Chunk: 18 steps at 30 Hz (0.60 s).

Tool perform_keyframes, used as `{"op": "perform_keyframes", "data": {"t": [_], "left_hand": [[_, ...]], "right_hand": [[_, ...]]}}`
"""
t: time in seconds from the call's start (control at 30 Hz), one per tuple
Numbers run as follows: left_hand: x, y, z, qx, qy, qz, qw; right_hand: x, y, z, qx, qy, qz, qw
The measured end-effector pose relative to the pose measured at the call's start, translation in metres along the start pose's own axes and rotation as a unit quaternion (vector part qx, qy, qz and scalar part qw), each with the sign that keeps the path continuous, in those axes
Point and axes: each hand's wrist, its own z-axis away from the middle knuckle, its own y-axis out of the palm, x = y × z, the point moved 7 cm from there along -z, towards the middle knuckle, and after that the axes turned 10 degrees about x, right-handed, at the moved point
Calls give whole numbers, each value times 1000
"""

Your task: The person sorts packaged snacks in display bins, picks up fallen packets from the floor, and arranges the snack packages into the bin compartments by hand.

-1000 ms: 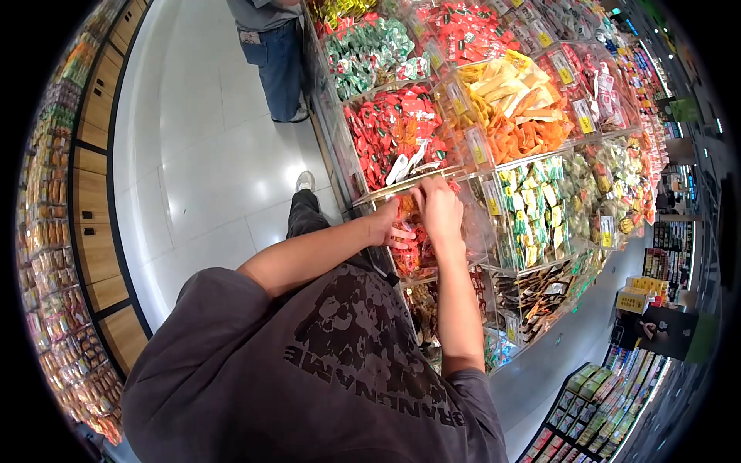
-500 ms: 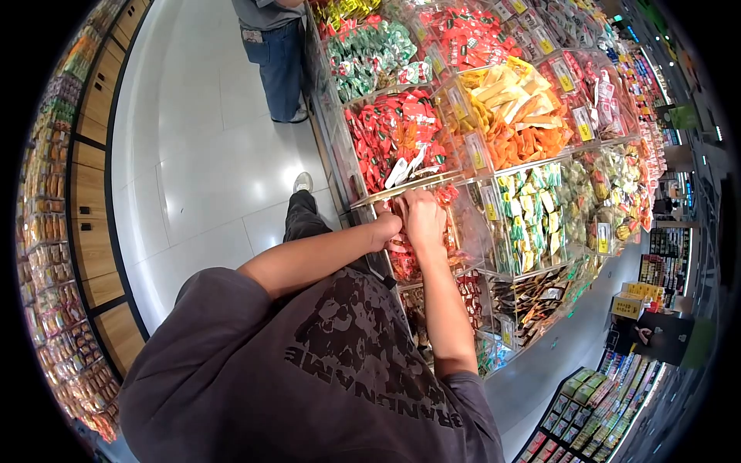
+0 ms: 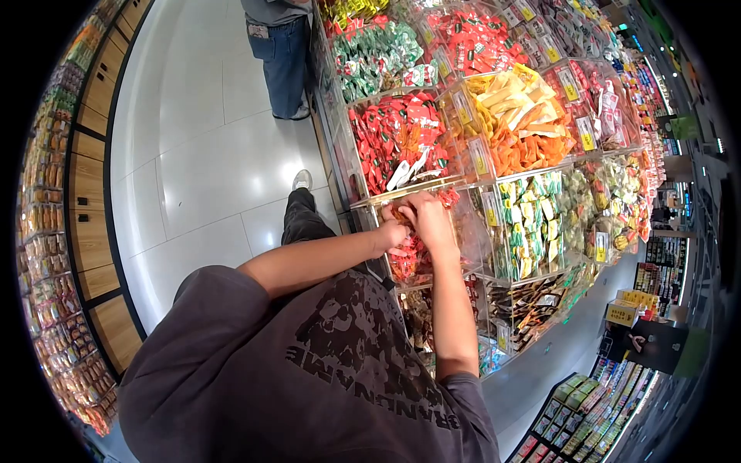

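Observation:
Both of my hands are over a clear bin of small red wrapped snack packets [image 3: 404,266]. My left hand [image 3: 395,234] is curled at the near left side of the bin, fingers closed against a red packet. My right hand [image 3: 426,217] arches over from the right, its bent fingers meeting the left ones around the same red wrapper [image 3: 400,210]. The fingertips are partly hidden, so the exact grip is hard to see. Just beyond my hands, a clear divider [image 3: 409,190] separates this bin from another full of red packets [image 3: 397,143].
Neighbouring bins hold orange-yellow packets [image 3: 521,108], green-and-white packets [image 3: 529,224] and dark packets [image 3: 532,301]. Price tags [image 3: 480,162] stand on the dividers. A person in jeans [image 3: 282,65] stands farther along the display. Shelves with wooden cabinets [image 3: 94,181] line the left.
My hands have shifted slightly within the bin, and the left one has turned with its fingers farther right. The view has moved a little.

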Motion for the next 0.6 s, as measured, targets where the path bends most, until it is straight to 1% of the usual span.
{"op": "perform_keyframes", "data": {"t": [0.13, 0.2, 0.23, 0.27, 0.3, 0.33, 0.37, 0.4, 0.43, 0.53, 0.6], "left_hand": [[6, -3, -8, 19, -4, -16, 1000], [11, -1, -15, 80, -7, -44, 996], [10, 1, -13, 79, -6, -43, 996], [10, -2, -10, 30, -6, -32, 999], [7, -3, -5, -18, -5, -21, 1000], [3, 1, -1, -18, -5, -21, 1000], [-1, 1, 5, -45, -8, -9, 999], [-3, -1, 9, -71, -10, 2, 997], [-7, -1, 13, -71, -10, 1, 997], [-10, 6, 17, -48, -35, 7, 998], [-11, 6, 21, -72, 0, -18, 997]], "right_hand": [[11, -1, -1, 53, -18, 61, 997], [7, 2, -1, 56, -32, 84, 994], [6, 4, -1, 56, -45, 106, 992], [3, 7, -1, 57, -45, 106, 992], [2, 9, -1, 53, -39, 136, 989], [2, 11, -1, 50, -34, 165, 984], [2, 14, -2, 49, -34, 165, 984], [1, 18, -3, 40, -17, 194, 980], [0, 20, -3, 31, 1, 222, 975], [-1, 27, -2, 26, -6, 262, 965], [-2, 29, 0, 42, 2, 261, 964]]}}
